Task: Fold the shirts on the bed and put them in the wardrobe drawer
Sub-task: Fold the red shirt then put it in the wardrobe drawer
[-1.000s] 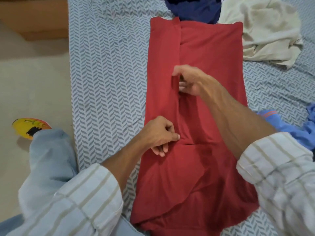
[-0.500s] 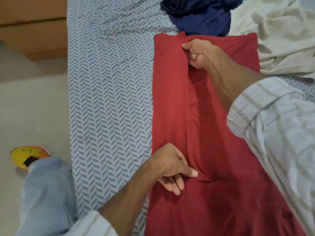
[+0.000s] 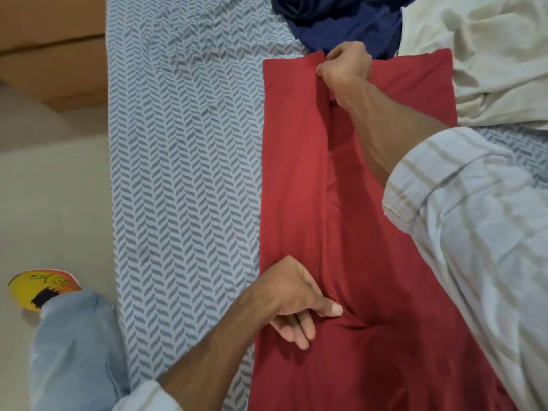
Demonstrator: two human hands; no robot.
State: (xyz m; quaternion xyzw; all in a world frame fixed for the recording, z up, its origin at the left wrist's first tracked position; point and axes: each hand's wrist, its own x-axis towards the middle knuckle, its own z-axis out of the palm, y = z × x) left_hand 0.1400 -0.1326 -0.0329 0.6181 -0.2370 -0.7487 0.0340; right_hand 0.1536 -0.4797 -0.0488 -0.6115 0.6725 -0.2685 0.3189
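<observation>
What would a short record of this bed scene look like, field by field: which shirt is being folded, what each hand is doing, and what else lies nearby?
shirt in work: red shirt, spread lengthwise on the bed, left side folded inward
right hand: pinches the folded flap at the far edge
left hand: pinches the same flap nearer the person
waiting: navy shirt and cream shirt, both crumpled at the far end
floor: yellow shoe
wardrobe drawer: not in view
</observation>
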